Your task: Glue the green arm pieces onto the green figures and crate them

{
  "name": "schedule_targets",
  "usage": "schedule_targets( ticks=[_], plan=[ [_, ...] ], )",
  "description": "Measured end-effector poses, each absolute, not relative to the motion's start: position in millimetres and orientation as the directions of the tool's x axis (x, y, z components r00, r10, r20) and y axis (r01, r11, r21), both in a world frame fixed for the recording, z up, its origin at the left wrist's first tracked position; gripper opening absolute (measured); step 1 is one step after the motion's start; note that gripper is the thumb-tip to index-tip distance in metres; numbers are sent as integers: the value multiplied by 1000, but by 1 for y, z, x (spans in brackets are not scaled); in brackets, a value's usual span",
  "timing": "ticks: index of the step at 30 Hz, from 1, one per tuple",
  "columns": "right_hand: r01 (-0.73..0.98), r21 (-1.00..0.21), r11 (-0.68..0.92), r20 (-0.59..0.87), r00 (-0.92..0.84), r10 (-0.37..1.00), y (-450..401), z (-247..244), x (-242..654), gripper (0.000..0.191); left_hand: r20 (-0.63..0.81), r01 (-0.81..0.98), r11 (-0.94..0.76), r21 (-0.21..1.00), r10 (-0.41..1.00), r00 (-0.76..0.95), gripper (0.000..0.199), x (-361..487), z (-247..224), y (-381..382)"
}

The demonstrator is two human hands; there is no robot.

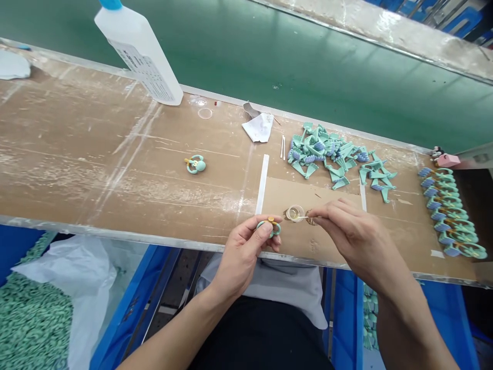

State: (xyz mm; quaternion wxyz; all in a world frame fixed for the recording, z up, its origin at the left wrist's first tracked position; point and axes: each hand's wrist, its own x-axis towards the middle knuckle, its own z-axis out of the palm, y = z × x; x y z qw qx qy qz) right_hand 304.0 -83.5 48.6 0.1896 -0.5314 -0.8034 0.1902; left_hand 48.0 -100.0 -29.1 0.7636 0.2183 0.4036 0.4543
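My left hand is closed on a small mint-green ring-shaped plastic part with an orange-yellow piece on top, near the table's front edge. Between the thumb and fingers of my right hand is a thin white cotton swab. Its far end reaches into a small clear cup that stands on the table between my hands. The cup seems to hold a little pale liquid. A similar green and yellow part lies alone further left on the table.
Loose green and lilac plastic pieces lie heaped behind my right hand. Assembled parts form a row at the right. Cotton swabs, paper scraps and a white bottle stand or lie along the back. Blue bins flank me below.
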Motion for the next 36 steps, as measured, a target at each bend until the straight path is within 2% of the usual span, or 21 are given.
schedule_targets(
  ticks=[5,9,12,15,18,21,30,36],
  plan=[
    [750,-423,508,79,-528,846,-78,56,309,29,-389,-506,461,729,887,248,38,48,-34,-101],
    [743,-410,529,110,-535,838,-77,59,313,30,-343,-482,412,773,911,230,30,49,-36,-102],
    [748,-484,454,219,-398,891,-85,59,310,23,-297,-433,364,824,930,217,25,51,-37,-105],
    [760,-587,279,290,-124,949,-103,56,302,13,-260,-372,323,870,943,209,21,53,-36,-107],
    [693,-714,98,263,136,955,-122,49,291,4,-234,-295,293,910,948,217,19,55,-34,-109],
    [605,-796,37,216,225,950,-133,41,280,7,-205,-239,259,936,952,228,18,56,-31,-109],
    [584,-811,48,168,154,974,-132,38,277,11,-209,-209,259,943,950,231,17,60,-20,-110],
    [615,-776,139,234,76,969,-130,44,272,12,-171,-162,209,964,959,224,16,61,-20,-112]
  ],
)
